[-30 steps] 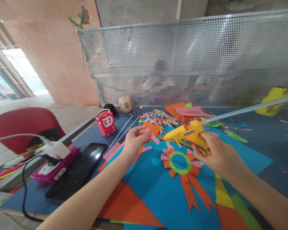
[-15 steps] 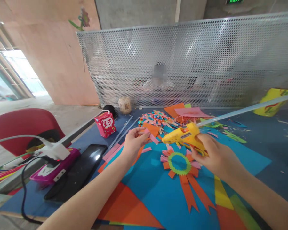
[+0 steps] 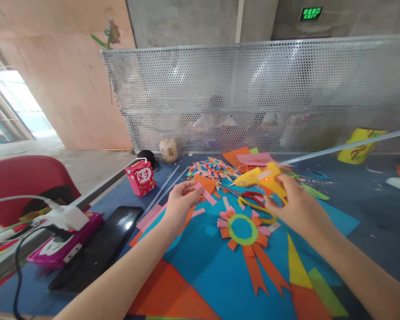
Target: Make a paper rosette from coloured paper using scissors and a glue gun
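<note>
Between the fingers of my left hand (image 3: 182, 202) is a pink paper strip (image 3: 209, 197), its free end pointing right. My right hand (image 3: 298, 204) is wrapped round the handle of a yellow glue gun (image 3: 263, 178), nozzle to the left and a long glue stick (image 3: 346, 146) out of its back. Below both hands, a paper rosette (image 3: 233, 229) with a green toothed ring, pink and orange loops and two orange tails lies on a blue sheet (image 3: 200, 262). Scissors (image 3: 253, 195) with red and yellow handles lie partly hidden behind the glue gun.
Finished paper flowers (image 3: 213, 168) lie at the back. To the left are a red drink box (image 3: 140, 178), a black phone (image 3: 98, 249) and a purple power strip (image 3: 65, 244). A perforated metal screen (image 3: 186, 89) stands behind the table, a person beyond it. A yellow roll (image 3: 358, 146) stands at right.
My right hand has lifted the glue gun slightly, and the scissors now show more under it. The pink strip stays in my left hand. The whole view has shifted a little.
</note>
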The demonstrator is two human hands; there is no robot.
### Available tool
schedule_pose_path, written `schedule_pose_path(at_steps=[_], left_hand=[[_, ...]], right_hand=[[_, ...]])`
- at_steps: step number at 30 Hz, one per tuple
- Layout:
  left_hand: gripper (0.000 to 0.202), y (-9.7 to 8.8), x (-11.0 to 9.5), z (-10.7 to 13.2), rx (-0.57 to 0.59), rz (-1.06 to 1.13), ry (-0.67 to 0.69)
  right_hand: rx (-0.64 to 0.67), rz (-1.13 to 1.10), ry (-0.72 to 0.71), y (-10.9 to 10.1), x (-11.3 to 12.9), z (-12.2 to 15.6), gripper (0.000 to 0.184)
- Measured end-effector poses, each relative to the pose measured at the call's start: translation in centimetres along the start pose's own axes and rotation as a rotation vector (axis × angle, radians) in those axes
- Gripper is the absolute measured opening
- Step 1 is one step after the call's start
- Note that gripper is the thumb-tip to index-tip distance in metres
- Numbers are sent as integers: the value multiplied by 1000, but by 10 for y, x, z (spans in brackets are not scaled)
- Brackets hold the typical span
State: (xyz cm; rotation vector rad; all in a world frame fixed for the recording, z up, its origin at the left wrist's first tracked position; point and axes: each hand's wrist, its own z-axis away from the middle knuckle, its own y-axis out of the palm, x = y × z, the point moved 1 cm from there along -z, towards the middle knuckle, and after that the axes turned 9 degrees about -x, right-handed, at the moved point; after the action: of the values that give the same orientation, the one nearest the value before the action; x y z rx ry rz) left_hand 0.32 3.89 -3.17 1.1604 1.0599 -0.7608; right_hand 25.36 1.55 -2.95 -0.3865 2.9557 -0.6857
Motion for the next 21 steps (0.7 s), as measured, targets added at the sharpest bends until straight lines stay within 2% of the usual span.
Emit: schedule_pose_path(at_steps=[4,8,12,15,17,18,19,21], left_hand=[[23,0,-1,2,6,5,13],[24,1,-1,4,43,-4,19],[29,0,0,3,32,-45,26],[30,-1,-1,3,16,-91,33],[30,-1,-2,3,16,-116,47],[31,-1,-2,3,16,-131,53],[31,-1,-1,3,15,-146,58],[31,-2,-1,3,12,-173,60]], right_hand=[[81,229,189,9,-45,0,37],[166,324,267,30,-100,15,46],[279,330,351,46,-128,30,42],[293,423,427,42,-122,28,38],[266,498,430,34,-105,19,38],[263,516,369,30,-92,14,40],[289,457,279,26,-76,10,36],[412,152,157,21,-43,3,26]])
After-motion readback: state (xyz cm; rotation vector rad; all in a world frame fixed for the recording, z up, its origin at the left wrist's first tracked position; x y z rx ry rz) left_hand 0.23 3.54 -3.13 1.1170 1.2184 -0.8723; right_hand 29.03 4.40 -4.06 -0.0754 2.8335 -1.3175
